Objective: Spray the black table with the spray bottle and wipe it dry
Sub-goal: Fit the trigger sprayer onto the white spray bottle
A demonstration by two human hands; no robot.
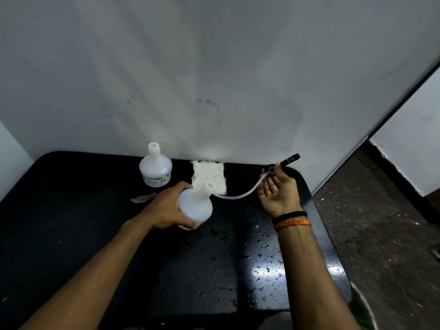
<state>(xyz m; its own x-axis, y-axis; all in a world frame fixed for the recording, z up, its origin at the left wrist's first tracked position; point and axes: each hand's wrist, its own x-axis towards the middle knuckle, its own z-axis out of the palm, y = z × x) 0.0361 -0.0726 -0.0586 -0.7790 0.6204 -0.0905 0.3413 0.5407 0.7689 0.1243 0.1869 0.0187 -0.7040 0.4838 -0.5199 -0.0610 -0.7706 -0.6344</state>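
My left hand (166,208) grips a white plastic bottle (196,206) tilted over the black table (71,234), its neck open and pointing up to the right. My right hand (278,189), palm up, pinches the black spray head (283,163) between thumb and fingers. Its clear tube (240,192) curves down toward the bottle's neck but is outside it. A white cloth (209,173) lies flat behind the bottle near the wall. Water drops (264,253) dot the table's right half.
A second white bottle (156,169) with a label stands uncapped at the back of the table. A small crumpled scrap (142,198) lies left of my left hand. A white wall backs the table; the floor (381,234) drops off to the right.
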